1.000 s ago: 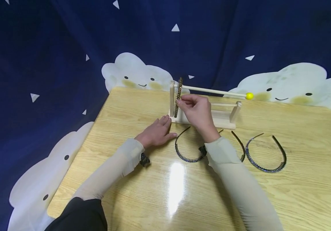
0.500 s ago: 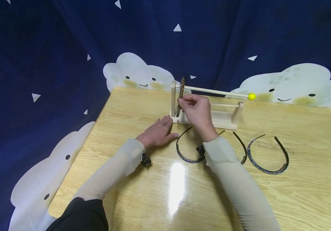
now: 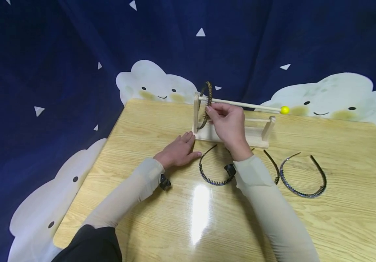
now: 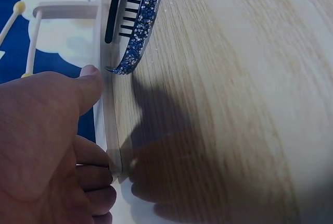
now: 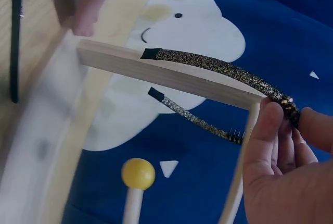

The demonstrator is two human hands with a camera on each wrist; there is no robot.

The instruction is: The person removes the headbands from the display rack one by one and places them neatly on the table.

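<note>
A gold-and-black glittery toothed headband (image 3: 209, 89) loops over the upper rod (image 3: 246, 105) of a wooden stand (image 3: 196, 112), near its left post. My right hand (image 3: 228, 122) pinches the headband's near side between thumb and fingers; the right wrist view shows this pinch on the glittery band (image 5: 223, 70). My left hand (image 3: 178, 150) lies with fingers extended, fingertips at the left end of the stand's base. In the left wrist view, the left hand (image 4: 47, 135) touches the base edge, close to a blue glitter headband (image 4: 140, 26).
In front of the stand lie dark toothed headbands: one at left (image 3: 218, 183), one partly behind the right forearm (image 3: 274, 167), one at right (image 3: 309, 195). A yellow ball (image 3: 284, 110) caps the upper rod, and a shorter lower rod (image 3: 258, 119) runs below it.
The headband in my right hand has turned from nearly edge-on to show its loop, and shifted slightly right along the rod. My left hand has stayed at the base.
</note>
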